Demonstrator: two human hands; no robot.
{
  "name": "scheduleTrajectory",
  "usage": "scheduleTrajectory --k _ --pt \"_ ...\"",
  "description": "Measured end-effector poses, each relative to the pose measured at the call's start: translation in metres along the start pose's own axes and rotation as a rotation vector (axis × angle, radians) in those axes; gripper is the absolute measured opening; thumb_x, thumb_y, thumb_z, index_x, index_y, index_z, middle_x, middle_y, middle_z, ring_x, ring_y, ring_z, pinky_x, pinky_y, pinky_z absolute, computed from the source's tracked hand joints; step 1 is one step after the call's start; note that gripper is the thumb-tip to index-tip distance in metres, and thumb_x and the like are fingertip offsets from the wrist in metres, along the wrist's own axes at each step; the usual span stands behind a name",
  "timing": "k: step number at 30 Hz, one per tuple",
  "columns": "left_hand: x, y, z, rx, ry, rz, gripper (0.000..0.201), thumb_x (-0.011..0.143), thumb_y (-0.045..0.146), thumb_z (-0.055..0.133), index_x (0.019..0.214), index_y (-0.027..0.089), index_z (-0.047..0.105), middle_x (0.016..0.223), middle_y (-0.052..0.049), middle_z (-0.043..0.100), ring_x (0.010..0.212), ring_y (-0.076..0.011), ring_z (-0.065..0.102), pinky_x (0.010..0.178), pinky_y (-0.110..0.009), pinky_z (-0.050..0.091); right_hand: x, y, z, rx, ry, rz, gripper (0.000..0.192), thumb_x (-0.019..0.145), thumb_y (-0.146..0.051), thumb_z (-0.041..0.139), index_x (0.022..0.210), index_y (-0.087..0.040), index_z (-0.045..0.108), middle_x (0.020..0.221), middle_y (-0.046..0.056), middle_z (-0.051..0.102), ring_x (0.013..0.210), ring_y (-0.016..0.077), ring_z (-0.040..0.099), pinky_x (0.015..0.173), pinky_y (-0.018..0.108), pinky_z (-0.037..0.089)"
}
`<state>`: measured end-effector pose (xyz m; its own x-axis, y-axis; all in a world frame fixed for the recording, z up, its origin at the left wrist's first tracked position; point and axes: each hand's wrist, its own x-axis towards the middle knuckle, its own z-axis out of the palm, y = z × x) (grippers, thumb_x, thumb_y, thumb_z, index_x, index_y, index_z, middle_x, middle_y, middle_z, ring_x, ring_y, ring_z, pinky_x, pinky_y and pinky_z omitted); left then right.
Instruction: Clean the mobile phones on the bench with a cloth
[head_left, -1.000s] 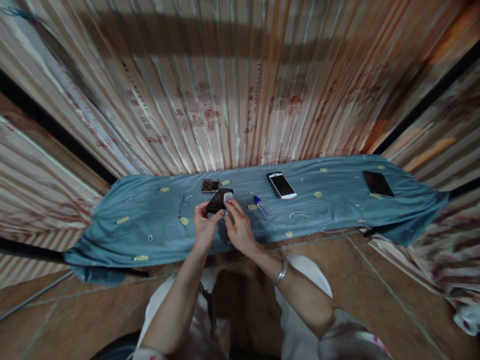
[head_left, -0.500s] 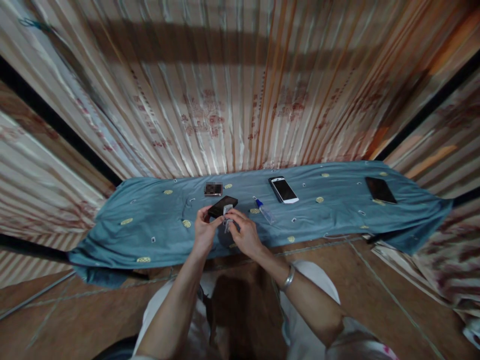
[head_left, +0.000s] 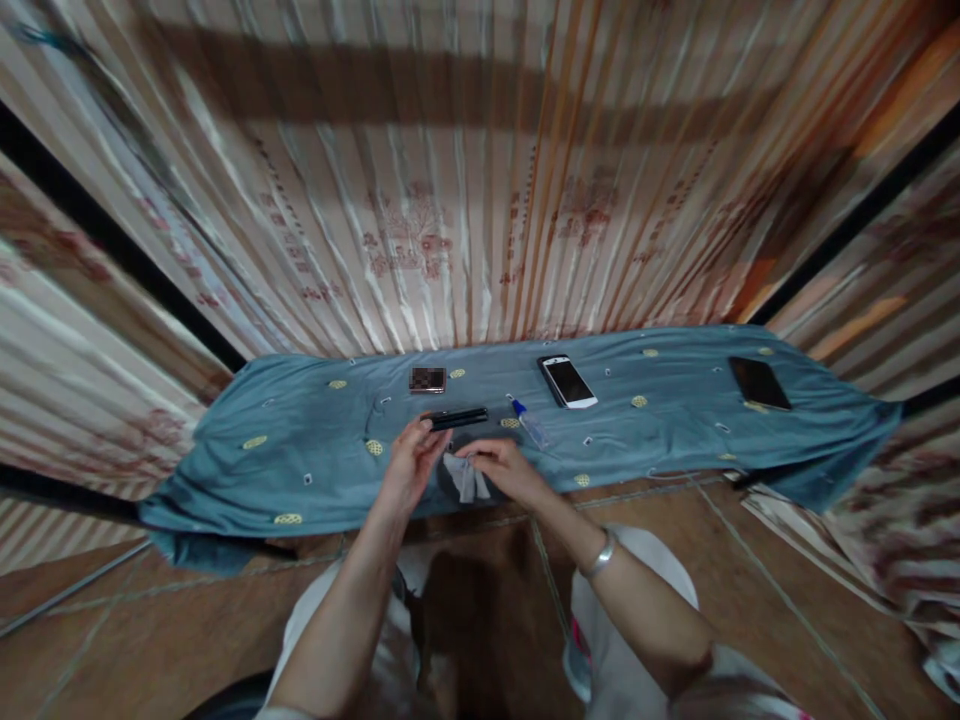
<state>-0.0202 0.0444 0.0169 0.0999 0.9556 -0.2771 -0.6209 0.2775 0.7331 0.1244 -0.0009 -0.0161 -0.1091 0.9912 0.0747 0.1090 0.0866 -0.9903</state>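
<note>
My left hand (head_left: pixel 411 455) grips one end of a black phone (head_left: pixel 459 418), held edge-on above the blue cloth. Between the thumb and fingers of my right hand (head_left: pixel 506 468) hangs a small grey wiping cloth (head_left: pixel 466 478), just below the phone and apart from it. A clear bottle with a blue cap (head_left: pixel 531 423) lies to the right of the phone. Behind my left hand rests a small dark rectangular object (head_left: pixel 427 380), its upper face blurred.
A blue patterned cloth (head_left: pixel 330 430) covers the long table. On it lie a white-framed phone (head_left: pixel 570 382), with a dark item under its left side, and a dark tablet-like slab (head_left: pixel 759 383) at the right. A striped curtain (head_left: pixel 450 200) hangs behind; black poles (head_left: pixel 127 250) stand at the sides.
My left hand has tipped the black phone from showing its broad face to edge-on. My right hand has drawn the grey cloth away from it, down and slightly right.
</note>
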Motion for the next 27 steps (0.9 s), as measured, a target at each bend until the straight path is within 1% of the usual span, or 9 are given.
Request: scheduleTrajectory --k 3,5,9,11,13,16,18,22,27 --pt "-0.003 0.004 0.000 -0.011 -0.031 -0.065 0.014 0.069 0.014 0.062 0.083 0.011 0.064 0.076 -0.006 0.070 0.077 -0.0169 0.066 0.084 -0.035 0.053 -0.001 -0.002 -0.015 0.101 0.051 0.085 0.030 0.068 -0.017 0.048 0.086 -0.018 0.072 0.086 0.002 0.071 0.075 0.0146 0.062 0.071 0.026 0.046" --pt "-0.005 0.005 0.001 -0.014 -0.054 -0.090 0.014 0.072 0.016 0.060 0.084 0.011 0.063 0.079 -0.007 0.070 0.080 -0.0179 0.066 0.085 -0.038 0.053 -0.004 -0.005 -0.025 0.134 0.085 0.126 0.031 0.066 -0.016 0.045 0.083 -0.019 0.071 0.085 0.001 0.071 0.078 0.0152 0.062 0.073 0.026 0.047" --pt "-0.007 0.003 0.001 0.026 -0.077 -0.125 0.014 0.072 0.018 0.059 0.085 0.013 0.063 0.078 -0.005 0.070 0.078 -0.0166 0.065 0.085 -0.040 0.052 -0.011 -0.013 -0.045 0.102 0.140 0.111 0.024 0.070 -0.022 0.047 0.078 -0.020 0.070 0.081 0.002 0.071 0.082 0.0173 0.063 0.079 0.029 0.047" --pt "-0.006 0.000 0.001 0.059 -0.112 -0.142 0.019 0.070 0.019 0.061 0.089 0.014 0.063 0.080 -0.005 0.070 0.078 -0.0166 0.065 0.084 -0.040 0.051 -0.015 -0.017 -0.054 0.051 0.141 0.085 0.023 0.076 -0.032 0.052 0.084 -0.021 0.071 0.087 0.003 0.071 0.088 0.0191 0.063 0.083 0.032 0.047" --pt "-0.006 -0.004 0.002 0.093 -0.156 -0.154 0.026 0.068 0.021 0.063 0.093 0.016 0.064 0.081 -0.004 0.070 0.078 -0.0172 0.065 0.083 -0.039 0.051 -0.020 -0.021 -0.060 -0.019 0.119 0.053 0.030 0.078 -0.043 0.056 0.096 -0.022 0.069 0.096 0.004 0.070 0.095 0.0211 0.063 0.088 0.035 0.045" --pt "-0.006 -0.010 0.005 0.158 -0.230 -0.155 0.036 0.063 0.023 0.066 0.098 0.017 0.064 0.083 -0.004 0.069 0.079 -0.0182 0.064 0.078 -0.036 0.051 -0.027 -0.026 -0.063 -0.168 0.045 0.007 0.048 0.074 -0.049 0.063 0.115 -0.023 0.061 0.107 0.006 0.067 0.104 0.0239 0.060 0.092 0.039 0.043" --pt "-0.008 -0.014 0.009 0.199 -0.260 -0.148 0.041 0.059 0.024 0.069 0.099 0.017 0.063 0.085 -0.004 0.069 0.079 -0.0185 0.064 0.074 -0.035 0.051 -0.032 -0.030 -0.061 -0.287 -0.014 -0.032 0.055 0.073 -0.050 0.065 0.120 -0.024 0.057 0.111 0.006 0.065 0.105 0.0244 0.060 0.092 0.039 0.042" --pt "-0.009 -0.022 0.018 0.247 -0.265 -0.130 0.048 0.054 0.024 0.073 0.100 0.016 0.062 0.084 -0.004 0.068 0.073 -0.0171 0.062 0.066 -0.032 0.051 -0.037 -0.036 -0.057 -0.517 -0.068 -0.101 0.053 0.073 -0.052 0.065 0.114 -0.020 0.059 0.106 0.006 0.066 0.097 0.0230 0.061 0.084 0.036 0.045" --pt "-0.005 -0.034 0.027 0.271 -0.276 -0.152 0.050 0.051 0.025 0.076 0.098 0.017 0.063 0.082 -0.002 0.066 0.070 -0.0162 0.060 0.061 -0.030 0.049 -0.042 -0.033 -0.058 -0.666 0.013 -0.099 0.049 0.072 -0.052 0.066 0.106 -0.017 0.059 0.097 0.007 0.065 0.088 0.0218 0.060 0.077 0.033 0.044"
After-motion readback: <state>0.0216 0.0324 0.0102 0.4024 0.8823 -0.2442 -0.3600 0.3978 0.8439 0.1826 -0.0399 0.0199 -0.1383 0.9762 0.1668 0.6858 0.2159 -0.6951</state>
